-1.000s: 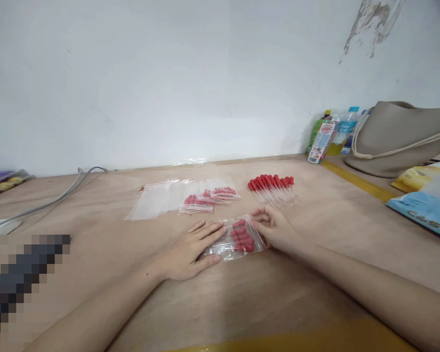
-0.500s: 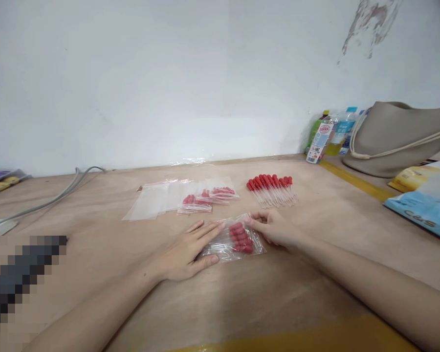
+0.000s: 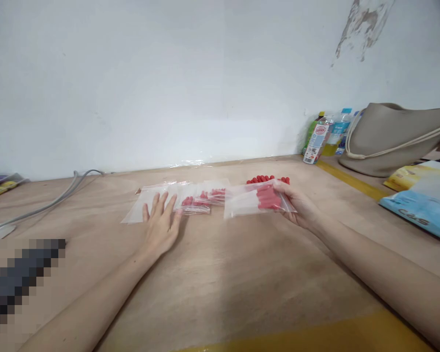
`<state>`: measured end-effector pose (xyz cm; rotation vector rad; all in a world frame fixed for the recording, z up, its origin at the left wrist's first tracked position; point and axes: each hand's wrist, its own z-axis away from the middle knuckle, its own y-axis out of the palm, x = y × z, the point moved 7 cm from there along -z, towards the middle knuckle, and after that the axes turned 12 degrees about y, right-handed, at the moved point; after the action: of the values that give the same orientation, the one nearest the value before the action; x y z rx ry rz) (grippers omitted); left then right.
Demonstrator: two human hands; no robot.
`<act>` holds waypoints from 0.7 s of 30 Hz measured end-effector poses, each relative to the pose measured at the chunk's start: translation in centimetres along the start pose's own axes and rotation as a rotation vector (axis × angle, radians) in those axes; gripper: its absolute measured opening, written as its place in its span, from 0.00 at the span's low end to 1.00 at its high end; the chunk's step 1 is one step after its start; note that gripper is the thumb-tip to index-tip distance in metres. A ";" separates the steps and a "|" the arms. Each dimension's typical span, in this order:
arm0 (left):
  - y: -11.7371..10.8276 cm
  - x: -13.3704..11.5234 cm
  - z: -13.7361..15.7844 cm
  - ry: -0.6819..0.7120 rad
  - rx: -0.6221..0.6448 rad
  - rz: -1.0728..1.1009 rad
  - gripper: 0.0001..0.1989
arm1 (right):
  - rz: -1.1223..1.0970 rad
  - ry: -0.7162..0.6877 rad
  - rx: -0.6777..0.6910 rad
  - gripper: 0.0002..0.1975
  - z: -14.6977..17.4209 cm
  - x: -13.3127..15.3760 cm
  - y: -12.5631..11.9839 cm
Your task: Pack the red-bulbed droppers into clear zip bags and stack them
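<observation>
My right hand [image 3: 297, 208] grips the right end of a clear zip bag [image 3: 238, 201] and holds it above the table. Several red-bulbed droppers [image 3: 268, 198] show through the plastic. My left hand [image 3: 161, 225] has its fingers spread over a stack of flat zip bags [image 3: 141, 195]; whether it touches them I cannot tell. Just right of that hand lie overlapping filled zip bags [image 3: 196, 208] with red bulbs inside. Behind the held bag, a row of loose droppers [image 3: 256, 180] is partly hidden, with only the red bulbs showing.
Drink bottles [image 3: 317, 142] and a grey-beige bag [image 3: 388, 139] stand at the back right. In front of them lie a blue packet [image 3: 418, 215] and yellow tape [image 3: 346, 181]. A grey cable [image 3: 58, 198] runs along the left. Behind is a white wall [image 3: 132, 88].
The bag of droppers has been lifted off the table, up and to the right, in my right hand. My left hand has let go of it and moved left to the flat bags.
</observation>
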<state>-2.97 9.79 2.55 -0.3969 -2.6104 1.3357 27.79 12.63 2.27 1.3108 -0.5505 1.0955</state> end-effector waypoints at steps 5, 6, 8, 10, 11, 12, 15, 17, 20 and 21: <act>1.6 4.7 -0.2 -0.191 0.197 -0.148 0.25 | -0.211 -0.117 -0.122 0.08 -2.6 0.2 0.9; 2.0 5.3 -0.1 -0.214 0.239 -0.146 0.26 | -0.220 -0.104 -0.119 0.08 -3.3 -0.2 1.7; 2.6 6.0 0.1 -0.232 0.299 -0.128 0.26 | -0.213 -0.090 -0.150 0.07 -4.7 -1.2 2.9; 3.0 6.2 0.1 -0.227 0.337 -0.104 0.26 | -0.083 -0.036 -0.190 0.07 -5.9 -2.2 4.0; 3.2 6.2 0.2 -0.222 0.355 -0.093 0.25 | -0.005 0.002 -0.201 0.07 -6.3 -2.7 4.4; 3.2 6.1 0.2 -0.218 0.369 -0.083 0.25 | 0.072 0.050 -0.205 0.07 -6.6 -3.1 4.7; 2.8 5.8 0.1 -0.203 0.374 -0.073 0.22 | 0.253 0.232 -0.169 0.06 -6.7 -4.1 4.3; 2.2 5.6 -0.1 -0.196 0.355 -0.074 0.21 | 0.383 0.362 -0.141 0.08 -6.2 -4.0 3.2; 1.4 5.4 -0.3 -0.213 0.314 -0.074 0.18 | 0.836 0.359 -0.147 0.13 -5.6 -2.0 0.8; 1.3 5.5 -0.3 -0.228 0.296 -0.071 0.17 | 1.051 0.229 -0.235 0.14 -5.6 -0.5 0.0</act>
<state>-7.89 12.48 1.93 -0.1109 -2.5088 1.8014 26.21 17.74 0.58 0.6253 -1.2103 1.9211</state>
